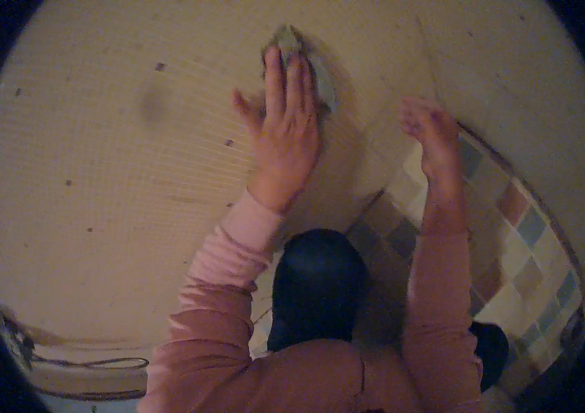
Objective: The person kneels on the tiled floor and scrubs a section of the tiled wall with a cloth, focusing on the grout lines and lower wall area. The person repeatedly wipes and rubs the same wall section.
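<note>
My left hand (288, 124) lies flat, back up, on a crumpled greenish-grey cloth (324, 85), pressing it against a beige surface (117, 155) with a fine grid and small dark squares. One outer digit is spread away to the left; part of the cloth is hidden under the palm. To the right, my right hand (429, 121) is raised near the dark edge of a diamond-patterned area, its fingers loosely curled, with nothing visible in them. Both forearms wear pink sleeves, the right one leaving more of the forearm bare. The picture is dim and blurred.
A dark-clothed knee (321, 284) stands between the arms. Multicoloured diamond tiles (530, 227) spread at the right, bordered by a curved dark edge. At the lower left is a pale, rounded object (91, 379) with a thin loop on it, perhaps a container.
</note>
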